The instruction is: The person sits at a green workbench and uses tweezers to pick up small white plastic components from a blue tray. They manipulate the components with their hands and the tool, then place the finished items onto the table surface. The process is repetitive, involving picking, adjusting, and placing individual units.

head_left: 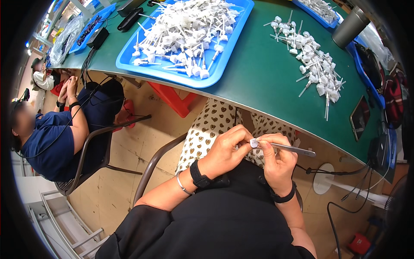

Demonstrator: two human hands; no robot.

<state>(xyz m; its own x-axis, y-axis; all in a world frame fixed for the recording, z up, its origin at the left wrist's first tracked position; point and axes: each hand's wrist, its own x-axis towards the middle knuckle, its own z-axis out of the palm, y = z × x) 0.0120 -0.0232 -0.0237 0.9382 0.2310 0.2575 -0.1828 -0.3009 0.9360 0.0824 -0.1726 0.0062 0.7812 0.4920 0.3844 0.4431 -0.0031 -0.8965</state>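
Observation:
Above my lap, my left hand (225, 152) pinches a small white plastic part (254, 143) between thumb and fingertips. My right hand (278, 160) is closed around metal tweezers (297, 150), whose tips meet that part and whose rear end sticks out to the right. Beyond my hands, a blue tray (172, 77) on the table holds a heap of white plastic pieces with thin stems (185, 30). To its right, a loose pile of similar white stemmed pieces (317, 64) lies directly on the green tabletop.
The green table (258, 73) has its near edge just past my knees. A phone (360, 117), a grey cylindrical flask (350, 26) and cables (371, 172) are at the right. A seated co-worker (56, 134) is at the left, near a red stool (174, 99).

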